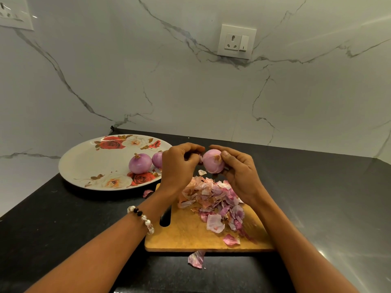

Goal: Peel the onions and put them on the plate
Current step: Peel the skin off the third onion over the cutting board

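Here, from the head camera, the onion (213, 161) in work is held up over the far edge of the cutting board (190, 233), above the heap of peels (213, 199), and not yet on the plate (88, 163). The right hand (239, 172) cradles it, fingers curled round its far side and thumb laid across a patch of brownish skin near the root end, so that grip is closed on the onion. The left hand (179, 163) is bunched at the onion's left side, fingertips pinching a small flap of skin that sticks out there; its grip is narrow, closed on that flap rather than on the bulb. To do this step well, I judge the left hand should pull the flap along the curve of the bulb, not straight outward, so the thin layer comes off in one strip rather than tearing. The right hand should turn the onion a little as the skin lifts and then bring the brown patch under the thumb round for clearing. Two peeled onions (140, 163) already sit on the plate, which lies just left of the board on the dark surface (63, 229). A stray peel (196, 259) lies in front of the board.
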A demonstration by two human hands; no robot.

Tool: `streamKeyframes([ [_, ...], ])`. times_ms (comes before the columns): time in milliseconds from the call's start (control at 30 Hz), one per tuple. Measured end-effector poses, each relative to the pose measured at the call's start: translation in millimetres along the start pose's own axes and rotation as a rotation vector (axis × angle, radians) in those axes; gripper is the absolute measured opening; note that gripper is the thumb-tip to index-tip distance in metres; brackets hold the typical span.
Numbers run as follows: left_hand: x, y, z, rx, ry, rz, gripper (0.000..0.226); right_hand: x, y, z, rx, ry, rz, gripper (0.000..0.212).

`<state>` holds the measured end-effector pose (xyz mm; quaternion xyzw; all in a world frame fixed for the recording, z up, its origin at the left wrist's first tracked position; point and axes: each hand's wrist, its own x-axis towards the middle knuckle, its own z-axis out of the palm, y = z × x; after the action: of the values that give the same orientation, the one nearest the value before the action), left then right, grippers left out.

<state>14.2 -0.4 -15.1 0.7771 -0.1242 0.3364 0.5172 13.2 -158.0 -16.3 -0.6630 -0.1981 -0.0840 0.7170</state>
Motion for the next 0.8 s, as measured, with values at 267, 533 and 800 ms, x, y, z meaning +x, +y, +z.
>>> streamKeyframes([
  [267, 1, 4, -2, -0.268, -0.209, -0.083, 0.034, 2, -5, -6, 0.097, 0.06, 0.004, 0.029],
  [533, 7, -3, -12, -0.256, -0.327, -0.065, 0.029, 2, -4, -8, 0.043, 0.012, 0.042, 0.029],
  [800, 7, -10, -9, -0.112, -0.276, 0.142, 0.029, 2, -3, -9, 0.073, 0.009, 0.04, 0.028],
])
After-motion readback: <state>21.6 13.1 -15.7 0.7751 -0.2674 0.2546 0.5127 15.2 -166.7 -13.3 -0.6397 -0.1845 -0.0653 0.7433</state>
